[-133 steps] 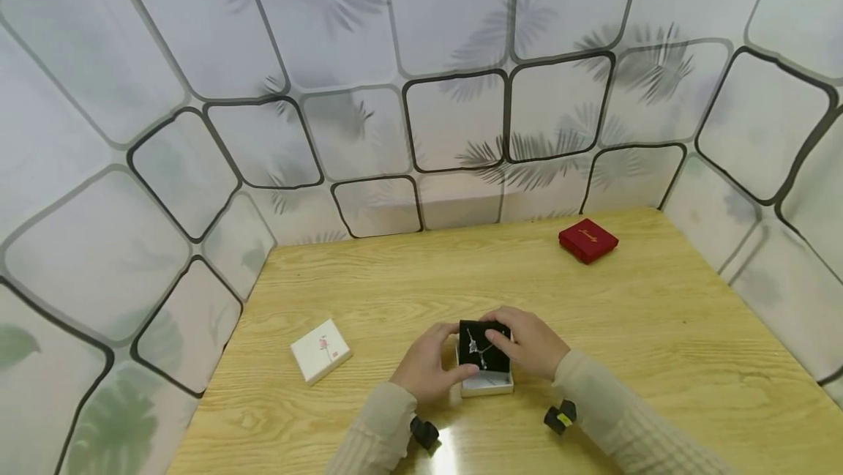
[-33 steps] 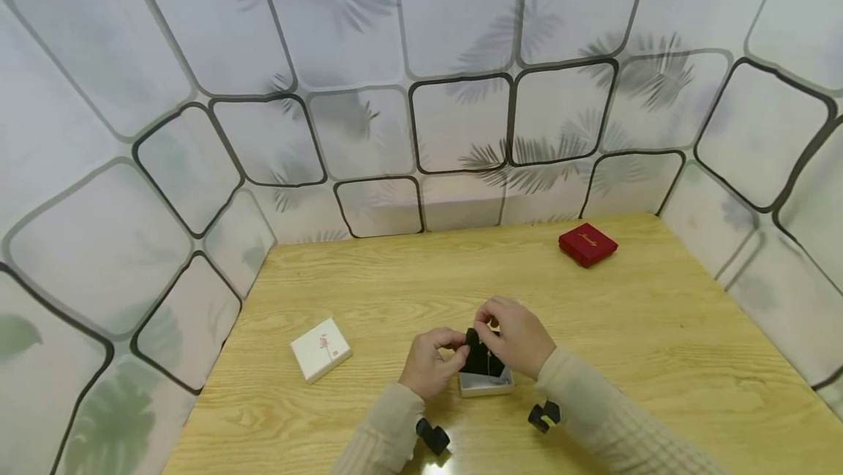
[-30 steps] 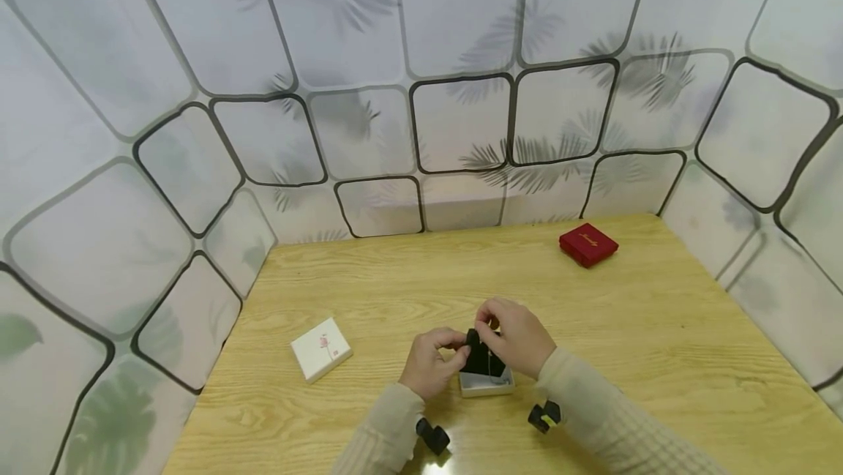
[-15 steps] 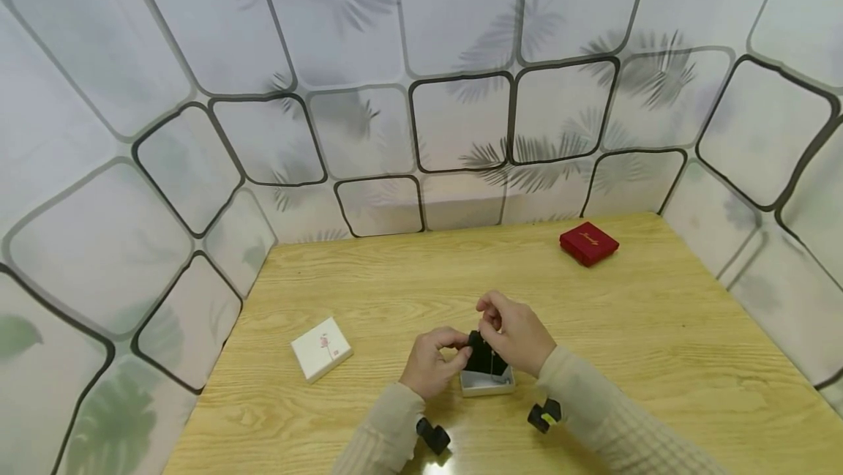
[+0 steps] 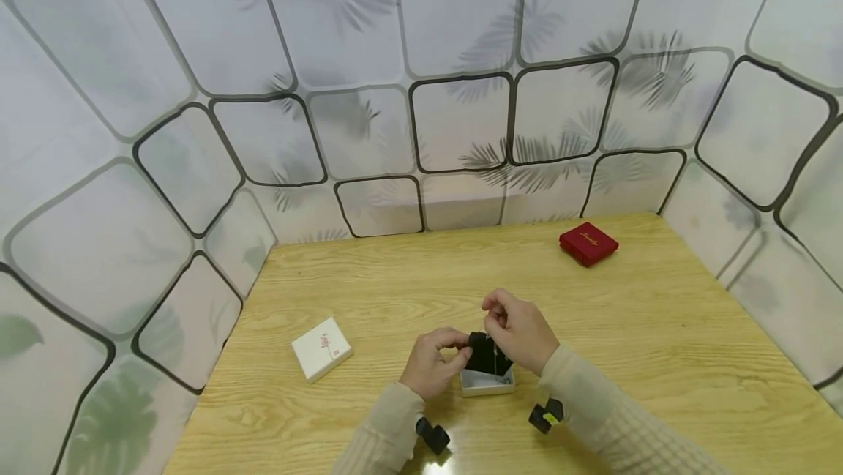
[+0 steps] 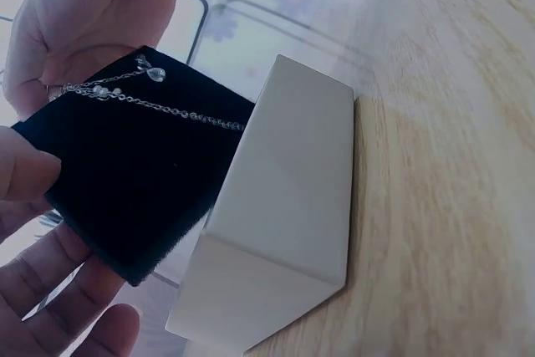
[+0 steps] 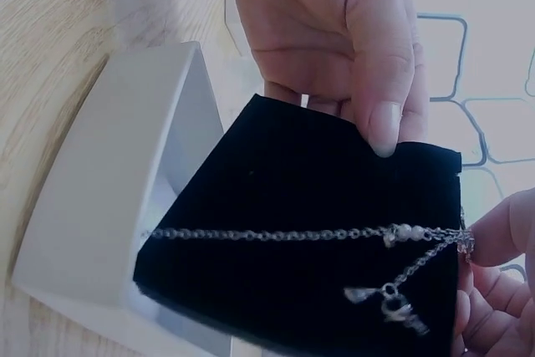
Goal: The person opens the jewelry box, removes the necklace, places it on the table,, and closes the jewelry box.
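A black velvet pad (image 5: pixel 484 359) stands tilted in the small white box (image 5: pixel 487 390), its lower edge inside the box. My left hand (image 5: pixel 431 364) pinches the pad by one side, with the thumb on its face in the left wrist view. Across the pad runs a silver jewelry chain (image 7: pixel 267 234) with small pearly beads, a clasp and a clear drop. At the pad's upper edge my right hand (image 5: pixel 522 332) pinches the chain between thumb and finger. The chain's other end goes down behind the box wall.
A white lid (image 5: pixel 321 349) with a pink flower print lies on the wooden table (image 5: pixel 395 277) to the left. At the back right sits a red jewelry box (image 5: pixel 588 244). Patterned curtain (image 5: pixel 461 124) surrounds the table.
Over four seconds ago the pad faced up between both hands, the chain spread on it. Now it is tilted up, and my right hand has shifted slightly up and right.
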### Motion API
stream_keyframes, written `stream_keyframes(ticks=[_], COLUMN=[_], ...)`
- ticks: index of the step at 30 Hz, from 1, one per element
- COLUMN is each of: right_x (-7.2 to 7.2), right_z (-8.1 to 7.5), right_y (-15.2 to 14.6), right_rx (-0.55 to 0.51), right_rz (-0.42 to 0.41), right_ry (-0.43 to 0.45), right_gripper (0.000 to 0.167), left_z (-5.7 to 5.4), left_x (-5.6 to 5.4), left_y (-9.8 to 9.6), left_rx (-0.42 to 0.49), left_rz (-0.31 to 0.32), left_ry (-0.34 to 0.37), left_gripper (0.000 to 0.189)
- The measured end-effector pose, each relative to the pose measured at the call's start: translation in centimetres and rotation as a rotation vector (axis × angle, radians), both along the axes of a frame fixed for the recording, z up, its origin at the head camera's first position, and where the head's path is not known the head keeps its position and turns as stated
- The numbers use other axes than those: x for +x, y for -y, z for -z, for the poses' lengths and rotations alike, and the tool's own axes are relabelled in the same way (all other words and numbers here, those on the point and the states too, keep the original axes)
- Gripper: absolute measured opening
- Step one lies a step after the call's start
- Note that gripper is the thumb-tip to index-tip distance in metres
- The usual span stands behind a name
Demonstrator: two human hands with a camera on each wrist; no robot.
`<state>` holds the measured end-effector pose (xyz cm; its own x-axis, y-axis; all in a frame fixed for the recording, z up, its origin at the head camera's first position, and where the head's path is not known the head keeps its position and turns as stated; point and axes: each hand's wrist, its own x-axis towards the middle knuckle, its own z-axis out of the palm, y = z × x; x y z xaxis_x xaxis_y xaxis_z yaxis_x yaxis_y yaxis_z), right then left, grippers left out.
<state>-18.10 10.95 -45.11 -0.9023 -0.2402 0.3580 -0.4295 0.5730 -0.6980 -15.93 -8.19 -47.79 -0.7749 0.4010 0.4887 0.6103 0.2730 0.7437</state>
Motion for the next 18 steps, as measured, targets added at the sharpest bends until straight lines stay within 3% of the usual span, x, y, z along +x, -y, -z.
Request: stream_keyframes(ticks=[6,12,18], right_x=[-0.1,0.0,0.1], right_z=[-0.1,-0.1,-0.1], right_y=[-0.5,-0.8,-0.5], right_rx=[-0.039,-0.071,-0.080], right_rz=[0.022,0.028,-0.045], right_ry=[0.026,0.031,-0.011], right_gripper=[0.011,0.011,0.012], left_z=[2.3,2.4,2.3], left_x=[-1.1,-1.2,-1.2], left_y=[0.1,0.4,0.3], left_rx=[-0.011,-0.008,-0.007], left_rz=[-0.056,-0.071,-0.100], left_ry=[0.061,0.141,0.189], left_gripper=[0.012,0.010,0.011])
